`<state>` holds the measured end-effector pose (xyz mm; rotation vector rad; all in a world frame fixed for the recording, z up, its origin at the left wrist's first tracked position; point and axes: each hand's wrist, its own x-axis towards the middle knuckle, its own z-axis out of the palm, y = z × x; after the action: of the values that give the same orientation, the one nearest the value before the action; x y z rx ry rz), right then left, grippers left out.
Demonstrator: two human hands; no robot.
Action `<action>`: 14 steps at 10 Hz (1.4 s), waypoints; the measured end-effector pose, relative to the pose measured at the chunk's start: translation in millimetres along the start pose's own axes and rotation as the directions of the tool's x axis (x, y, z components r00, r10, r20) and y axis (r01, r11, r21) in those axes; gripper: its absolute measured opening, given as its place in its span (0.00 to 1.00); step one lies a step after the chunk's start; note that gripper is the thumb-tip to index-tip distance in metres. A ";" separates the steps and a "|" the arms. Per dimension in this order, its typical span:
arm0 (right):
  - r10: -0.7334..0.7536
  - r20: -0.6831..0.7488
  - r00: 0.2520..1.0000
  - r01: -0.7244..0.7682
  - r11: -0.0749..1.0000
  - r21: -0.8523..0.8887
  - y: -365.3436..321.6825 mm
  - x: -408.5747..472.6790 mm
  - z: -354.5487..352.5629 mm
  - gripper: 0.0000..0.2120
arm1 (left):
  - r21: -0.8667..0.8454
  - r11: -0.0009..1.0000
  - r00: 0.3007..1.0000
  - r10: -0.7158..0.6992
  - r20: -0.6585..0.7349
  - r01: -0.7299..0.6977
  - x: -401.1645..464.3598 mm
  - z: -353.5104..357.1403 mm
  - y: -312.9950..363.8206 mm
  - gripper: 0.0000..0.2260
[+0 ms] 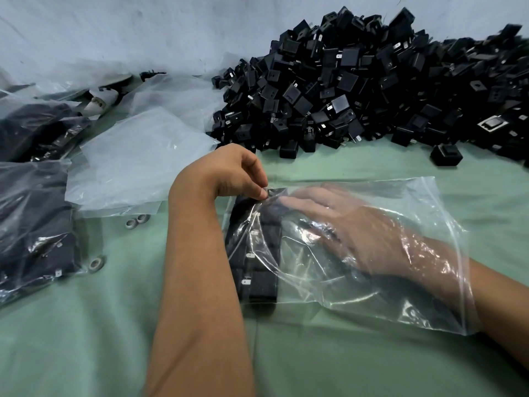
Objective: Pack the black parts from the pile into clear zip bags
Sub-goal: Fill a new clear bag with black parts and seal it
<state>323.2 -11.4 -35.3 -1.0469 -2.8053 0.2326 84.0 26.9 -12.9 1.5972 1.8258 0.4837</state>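
Green tabletop [86,325] at centre frame: left hand [232,173] pinches the clear zip bag [429,213] while the right hand [357,230], flat-fingered inside, should square the black parts [257,253] snugly, pile [372,87] upper right.

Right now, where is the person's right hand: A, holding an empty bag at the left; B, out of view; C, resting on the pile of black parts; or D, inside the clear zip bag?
D: the right hand shows through the plastic of the clear zip bag, reaching toward the black parts stacked inside.
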 end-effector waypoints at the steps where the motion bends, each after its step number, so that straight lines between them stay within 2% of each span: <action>1: 0.003 0.036 0.999 0.002 0.992 -0.129 0.3 6.9 1.2 0.28 | -0.008 1.000 1.000 0.001 0.001 -0.001 -0.4 1.0 -0.1 0.06; 4: 0.001 -0.052 0.999 0.007 0.989 0.150 3.7 4.3 8.8 0.24 | -0.017 0.998 0.997 -0.059 -0.057 0.058 2.2 -7.7 -4.4 0.06; 5: 0.002 -0.069 0.998 0.015 0.969 0.245 4.9 3.2 12.9 0.23 | 0.011 0.998 0.998 -0.057 -0.029 0.057 1.6 -9.5 -6.5 0.03; 6: 0.030 -0.083 0.996 0.006 0.916 0.401 3.9 0.2 13.5 0.21 | 0.038 0.998 0.998 -0.056 0.036 0.055 -0.6 -11.4 -6.5 0.06; 8: 0.061 -0.068 0.996 -0.033 0.934 0.356 2.9 2.2 12.8 0.19 | 0.040 0.998 0.993 -0.054 0.103 0.050 0.4 -8.5 -4.5 0.11; 9: 0.147 -0.139 0.979 -0.052 0.847 0.529 0.1 9.4 23.7 0.05 | 0.014 0.998 0.989 -0.057 0.139 0.056 1.3 -8.1 -5.0 0.15; 10: 0.117 -0.196 0.974 -0.013 0.885 0.465 3.1 15.8 26.7 0.07 | -0.016 0.998 0.983 -0.055 0.175 0.059 2.8 -5.7 -4.9 0.16; 11: 0.069 -0.073 0.995 -0.042 0.947 0.317 11.1 17.0 23.5 0.16 | -0.038 0.997 0.978 -0.051 0.203 0.060 2.9 -3.0 -4.4 0.19; 12: 0.009 -0.008 1.000 -0.007 0.962 0.274 9.7 18.0 13.3 0.19 | -0.033 0.997 0.970 -0.053 0.236 0.063 2.0 -2.6 -3.6 0.21; 13: 0.011 0.035 0.999 -0.020 0.965 0.261 12.7 19.3 13.9 0.25 | -0.016 0.998 0.964 -0.057 0.260 0.064 0.1 -2.9 -2.1 0.22; 14: -0.007 -0.020 1.000 0.013 0.944 0.331 15.4 16.4 15.7 0.21 | -0.007 0.998 0.967 -0.059 0.248 0.063 -1.8 -2.8 -0.9 0.22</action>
<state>317.8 9.4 -52.4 -0.9475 -2.6262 0.6635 81.5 25.3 -11.1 1.5128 1.6727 0.2552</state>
